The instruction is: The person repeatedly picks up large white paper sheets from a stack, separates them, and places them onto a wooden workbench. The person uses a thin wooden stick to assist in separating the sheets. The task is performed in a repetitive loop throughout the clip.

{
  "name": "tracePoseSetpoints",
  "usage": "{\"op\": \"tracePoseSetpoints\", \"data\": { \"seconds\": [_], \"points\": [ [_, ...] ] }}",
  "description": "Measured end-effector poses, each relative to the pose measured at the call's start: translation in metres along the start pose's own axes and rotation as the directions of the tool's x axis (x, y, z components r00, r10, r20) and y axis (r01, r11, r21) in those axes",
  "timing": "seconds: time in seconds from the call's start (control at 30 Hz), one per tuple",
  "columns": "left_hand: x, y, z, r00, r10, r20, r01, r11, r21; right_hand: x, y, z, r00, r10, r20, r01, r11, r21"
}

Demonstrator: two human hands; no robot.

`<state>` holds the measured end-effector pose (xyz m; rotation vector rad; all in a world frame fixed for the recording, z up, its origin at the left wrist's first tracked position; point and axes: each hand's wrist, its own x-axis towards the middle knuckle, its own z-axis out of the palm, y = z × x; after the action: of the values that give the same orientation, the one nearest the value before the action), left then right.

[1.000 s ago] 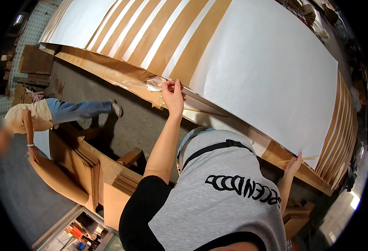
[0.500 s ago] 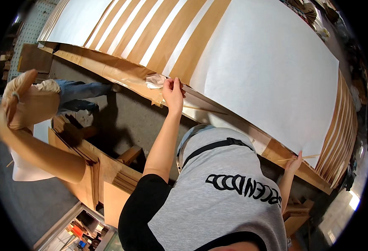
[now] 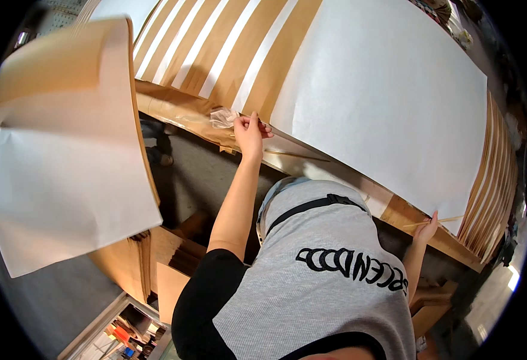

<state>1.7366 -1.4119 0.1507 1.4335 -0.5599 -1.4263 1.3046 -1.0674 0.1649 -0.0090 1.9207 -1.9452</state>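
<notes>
A large white sheet (image 3: 383, 96) lies over the long work table. My left hand (image 3: 250, 137) is at its near left corner, fingers bent together in a pinch; I cannot make out what is between them. Beside that hand lies a crumpled clear plastic scrap (image 3: 220, 117). Brown strips (image 3: 272, 60) alternate with white ones just left of the sheet. At the sheet's near right edge, my right hand (image 3: 425, 230) is closed around a thin wooden stick (image 3: 452, 219), which lies across the fingers and over the sheet's edge.
A big white-faced board with a brown edge (image 3: 71, 174) stands up at the left, partly hiding another person's legs (image 3: 154, 141). Brown boards (image 3: 122, 264) are stacked behind me on the left. More layered sheets (image 3: 485, 186) fan out at the table's right end.
The white-faced board has swung up on the left, now covering most of the other person, whose body and arm showed before. My hands stay almost in place; the right fingers shift slightly on the stick.
</notes>
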Motion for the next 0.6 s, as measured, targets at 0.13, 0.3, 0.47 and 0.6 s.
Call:
{"op": "tracePoseSetpoints", "data": {
  "seconds": [0.13,0.3,0.47,0.6],
  "points": [
    [0.005,-0.007,0.0,0.998,0.017,-0.066,-0.017,1.0,0.015,0.005,0.005,-0.005,0.999,0.038,-0.037,-0.039,0.999,-0.022],
    [-0.046,0.028,0.027,0.576,0.786,0.225,-0.755,0.407,0.514,0.014,0.01,-0.009,1.0,0.002,-0.03,-0.002,1.0,-0.011],
    [-0.08,0.029,0.072,0.255,0.335,0.907,-0.966,0.059,0.25,0.008,0.006,-0.007,0.995,-0.012,-0.102,0.004,0.997,-0.073],
    [-0.068,0.001,0.069,0.245,0.281,0.928,-0.968,0.124,0.218,0.004,0.005,-0.004,0.991,0.036,-0.128,-0.047,0.995,-0.085]
  ]
}}
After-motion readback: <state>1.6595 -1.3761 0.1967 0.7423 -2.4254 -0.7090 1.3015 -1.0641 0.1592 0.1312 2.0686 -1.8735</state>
